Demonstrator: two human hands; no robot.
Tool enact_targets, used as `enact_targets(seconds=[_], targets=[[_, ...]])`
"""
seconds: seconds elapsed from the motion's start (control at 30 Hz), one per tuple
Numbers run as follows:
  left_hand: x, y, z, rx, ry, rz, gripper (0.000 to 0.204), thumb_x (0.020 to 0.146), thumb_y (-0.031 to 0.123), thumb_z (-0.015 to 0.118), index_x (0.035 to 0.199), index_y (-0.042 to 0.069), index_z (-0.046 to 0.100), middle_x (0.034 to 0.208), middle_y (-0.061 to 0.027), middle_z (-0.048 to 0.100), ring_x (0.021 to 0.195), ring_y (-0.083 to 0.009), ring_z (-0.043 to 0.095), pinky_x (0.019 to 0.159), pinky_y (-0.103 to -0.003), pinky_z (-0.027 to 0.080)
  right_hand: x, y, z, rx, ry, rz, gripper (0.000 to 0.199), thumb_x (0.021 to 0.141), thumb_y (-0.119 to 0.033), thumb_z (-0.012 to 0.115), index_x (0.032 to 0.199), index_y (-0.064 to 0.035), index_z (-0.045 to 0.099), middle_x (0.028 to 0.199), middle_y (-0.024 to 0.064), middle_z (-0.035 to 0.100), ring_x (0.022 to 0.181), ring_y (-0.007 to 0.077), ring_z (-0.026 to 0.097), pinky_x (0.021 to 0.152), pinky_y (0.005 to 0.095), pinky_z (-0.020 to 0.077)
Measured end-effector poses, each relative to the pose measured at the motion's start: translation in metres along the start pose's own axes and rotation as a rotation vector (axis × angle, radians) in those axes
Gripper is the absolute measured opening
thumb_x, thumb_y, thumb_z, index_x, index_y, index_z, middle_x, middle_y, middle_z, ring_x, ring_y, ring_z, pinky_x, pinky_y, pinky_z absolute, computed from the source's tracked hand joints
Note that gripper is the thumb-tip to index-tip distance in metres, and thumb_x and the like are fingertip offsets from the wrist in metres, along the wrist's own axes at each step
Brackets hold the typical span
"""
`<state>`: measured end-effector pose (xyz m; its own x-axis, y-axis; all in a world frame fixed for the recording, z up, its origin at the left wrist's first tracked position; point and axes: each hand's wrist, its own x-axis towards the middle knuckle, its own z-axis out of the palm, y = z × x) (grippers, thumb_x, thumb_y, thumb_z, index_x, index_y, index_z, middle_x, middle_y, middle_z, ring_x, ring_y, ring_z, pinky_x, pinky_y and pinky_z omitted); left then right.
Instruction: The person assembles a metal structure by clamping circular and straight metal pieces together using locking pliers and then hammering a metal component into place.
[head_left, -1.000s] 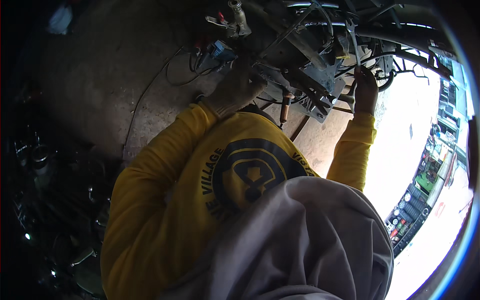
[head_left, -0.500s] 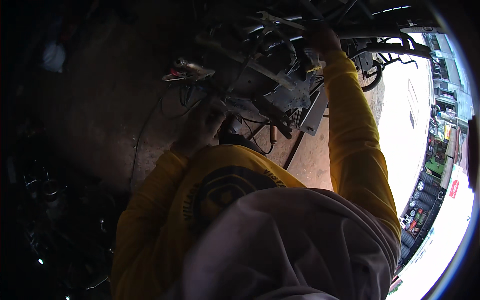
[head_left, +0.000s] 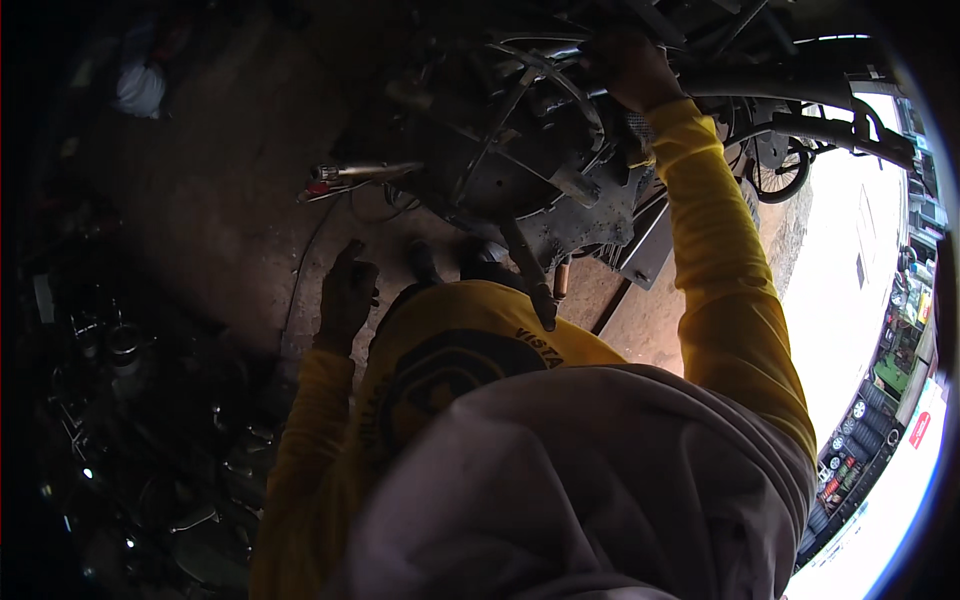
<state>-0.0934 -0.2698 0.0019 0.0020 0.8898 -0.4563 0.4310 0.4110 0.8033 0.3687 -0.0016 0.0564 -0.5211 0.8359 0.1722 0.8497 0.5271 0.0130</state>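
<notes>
Right hand (head_left: 628,68): you have it raised and closed over a metal bar at the top of the machine frame (head_left: 520,170), fingers wrapped round it.
Left hand (head_left: 346,292): held up loose and half-open below and to the left of the frame, holding nothing, with bare concrete floor (head_left: 200,200) behind it.
Frame: a dark tangle of steel rods, a round drum and a flat plate (head_left: 580,215), directly under your right hand and up and to the right of your left.
Weight: I judge it heavy and top-loaded (all steel, nothing hollow-looking), so expect it to swing if only one hand carries it.
Stiffness: rigid; it will not give under your fingers.
Surface: looks grimy and dull, possibly oily, so the bar may slip in a bare palm.
Edges: the plate's corners look sharp; keep your fingers off them.
Where to hold: the round bars near your right hand, and a second bar lower down for your left.
Loose parts: wires (head_left: 340,185) trail out toward your left hand; do not pull on those.
</notes>
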Motion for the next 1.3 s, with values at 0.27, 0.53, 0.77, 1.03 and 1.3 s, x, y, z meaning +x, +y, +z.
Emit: enact_targets(seconds=[0.27,0.53,0.77,1.03,1.3], targets=[[0.025,0.003,-0.013,-0.006,0.041,-0.023,0.047,0.091,0.015,0.059,0.135,0.004,0.049,0.086,-0.0097,0.063,0.063,-0.0150,0.062,0.051,-0.029,0.054,-0.029,-0.021,-0.016,0.113,-0.040,-0.081,0.041,0.079,-0.021,0.070,0.118,-0.0139,0.065,0.114,0.0086,0.065,0.107,0.0313,0.061,0.092,0.0419,0.0498],[0.074,0.035,-0.056,-0.064,0.144,0.140,0.043,0.093,0.018,0.057,0.132,0.002,0.052,0.079,-0.0076,0.064,0.060,-0.0134,0.062,0.051,-0.029,0.054,-0.023,-0.022,-0.016,-0.061,-0.183,-0.153,0.041,0.080,-0.018,0.069,0.119,-0.0099,0.062,0.120,0.0110,0.062,0.108,0.0303,0.061,0.093,0.0417,0.0496],[0.148,0.048,-0.098,-0.014,0.028,0.411,0.038,0.094,0.019,0.058,0.127,0.001,0.056,0.075,-0.0044,0.062,0.058,-0.0095,0.059,0.058,-0.028,0.055,-0.061,-0.031,-0.148,-0.321,-0.072,-0.038,0.032,0.091,-0.021,0.063,0.119,-0.0064,0.062,0.112,0.0118,0.064,0.104,0.0302,0.062,0.089,0.0376,0.0510],[0.244,0.081,-0.070,0.103,0.050,1.122,0.033,0.092,0.027,0.065,0.116,0.005,0.060,0.081,-0.0055,0.068,0.072,-0.0178,0.067,0.065,-0.032,0.054,-0.242,-0.279,-0.171,0.463,0.781,1.480,0.037,0.103,-0.034,0.048,0.113,-0.0005,0.058,0.077,0.0037,0.058,0.065,0.0137,0.053,0.060,0.0268,0.0433],[0.232,0.114,-0.025,0.071,-0.212,0.618,0.050,0.088,0.046,0.066,0.111,0.002,0.065,0.100,-0.0184,0.070,0.095,-0.0310,0.069,0.083,-0.038,0.053,-0.208,-0.567,-0.020,1.030,0.937,2.423,0.038,0.100,-0.041,0.051,0.092,-0.0053,0.058,0.062,-0.0021,0.048,0.049,0.0089,0.046,0.042,0.0250,0.0377]])
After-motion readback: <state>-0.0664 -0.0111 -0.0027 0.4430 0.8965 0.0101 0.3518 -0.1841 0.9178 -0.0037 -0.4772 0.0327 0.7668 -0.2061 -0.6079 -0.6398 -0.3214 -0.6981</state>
